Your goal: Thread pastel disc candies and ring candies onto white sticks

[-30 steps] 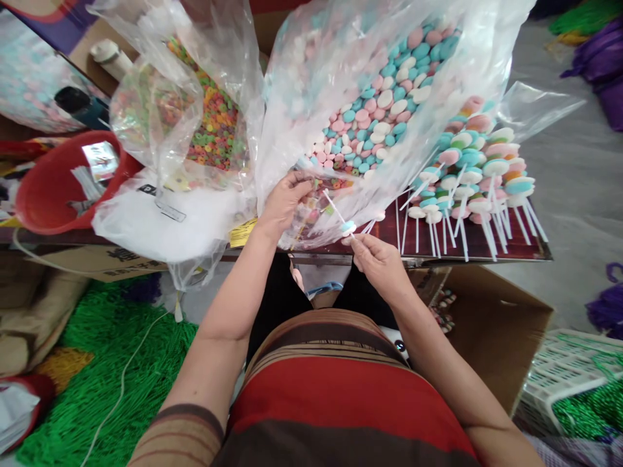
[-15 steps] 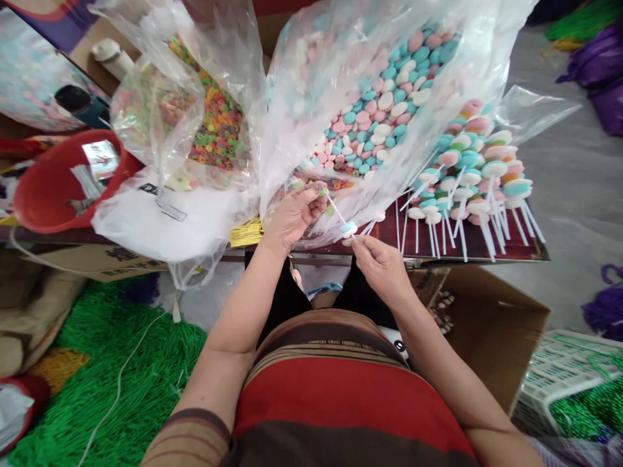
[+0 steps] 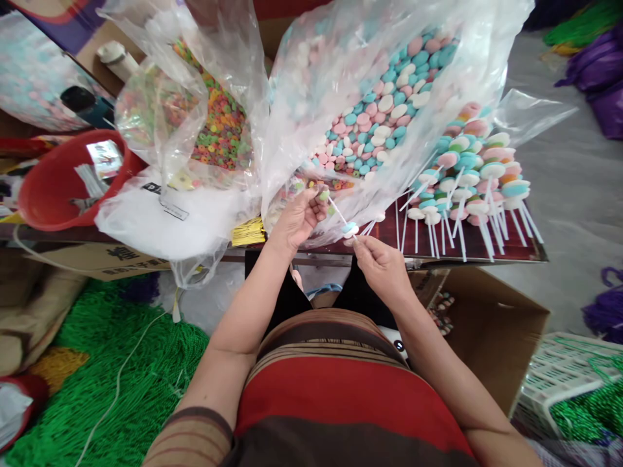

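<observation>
My right hand (image 3: pixel 382 263) pinches the lower end of a white stick (image 3: pixel 337 209), just below a blue and white candy (image 3: pixel 350 229) threaded on it. At the stick's upper end my left hand (image 3: pixel 302 217) is closed on a small green candy ring (image 3: pixel 324 194), which touches the stick's tip. Behind both hands lies an open clear bag of pink, blue and white candies (image 3: pixel 374 123). Several finished-looking candy sticks (image 3: pixel 467 175) are piled to the right, their white sticks pointing toward me.
A bag of small colourful rings (image 3: pixel 221 123), a red basin (image 3: pixel 43 188) and yellow ties (image 3: pixel 248 232) are on the table's left part. Below right stands an open cardboard box (image 3: pixel 496 324) beside a white crate (image 3: pixel 555 363). Green strands (image 3: pixel 117 363) cover the floor at left.
The green ring and my left fingers have shifted very slightly about the stick's upper end. My right hand keeps its pinch, and the view has moved a little.
</observation>
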A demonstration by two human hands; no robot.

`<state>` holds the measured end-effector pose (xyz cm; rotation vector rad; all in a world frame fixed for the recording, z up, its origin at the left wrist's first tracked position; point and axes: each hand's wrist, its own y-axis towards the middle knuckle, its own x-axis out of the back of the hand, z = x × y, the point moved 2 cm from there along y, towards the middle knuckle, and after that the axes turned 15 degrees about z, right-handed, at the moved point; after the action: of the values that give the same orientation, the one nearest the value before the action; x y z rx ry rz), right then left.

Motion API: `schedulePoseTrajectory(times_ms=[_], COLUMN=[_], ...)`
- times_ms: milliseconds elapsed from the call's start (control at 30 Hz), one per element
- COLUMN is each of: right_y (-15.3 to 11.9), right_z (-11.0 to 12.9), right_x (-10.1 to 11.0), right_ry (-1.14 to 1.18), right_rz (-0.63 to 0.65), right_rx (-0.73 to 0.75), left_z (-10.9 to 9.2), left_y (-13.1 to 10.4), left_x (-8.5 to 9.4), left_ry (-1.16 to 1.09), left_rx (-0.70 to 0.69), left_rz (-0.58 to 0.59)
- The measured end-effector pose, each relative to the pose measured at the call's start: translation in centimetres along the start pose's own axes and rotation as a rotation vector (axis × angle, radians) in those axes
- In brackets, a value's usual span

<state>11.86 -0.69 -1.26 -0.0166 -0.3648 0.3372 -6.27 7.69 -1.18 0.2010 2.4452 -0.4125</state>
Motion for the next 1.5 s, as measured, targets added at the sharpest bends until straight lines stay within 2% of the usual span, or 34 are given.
schedulePoseTrajectory(times_ms=[300,633,733,833,933,1000,1133,1333,1500], right_y=[0.2,0.4,0.9,1.6,1.6,1.1,-0.1,-0.3,-0.5], right_z=[0.2,0.0,-0.4,-0.8,-0.8,-0.8,-0.9,-1.5,-1.4], right_x=[-0.1,-0.1,-0.4,-0.7,-0.8,-0.9,-1.1,-1.2,-0.9], right_ry=[-0.053,0.003,0.121,0.343,0.529,0.559,0.476,0.31,0.234], right_rz=[-0.006,0.023,0.027,0.036,0.057,0.099,0.17,0.152,0.159], right_rx=[-0.002,-0.015,-0.035,-0.059,-0.082,-0.11,-0.171,-0.161,-0.156], left_z=[0.8,0.8,1.3,1.7,1.4,1.0,0.3,0.5,0.9], left_y=[0.5,-0.3,-0.6,-0.8,-0.5,-0.3,-0.2,-1.0,-0.9], left_x=[0.3,-0.5,-1.0,-1.3,-0.9,-0.6,-0.6,-1.8,-1.8], left_ry=[-0.108,0.007,0.089,0.133,0.027,-0.035,-0.014,-0.016,0.046], left_rx=[0.018,0.027,0.056,0.07,0.034,0.004,-0.064,-0.06,-0.089], left_rz=[-0.05,0.053,0.116,0.178,0.091,0.016,-0.031,-0.014,-0.01])
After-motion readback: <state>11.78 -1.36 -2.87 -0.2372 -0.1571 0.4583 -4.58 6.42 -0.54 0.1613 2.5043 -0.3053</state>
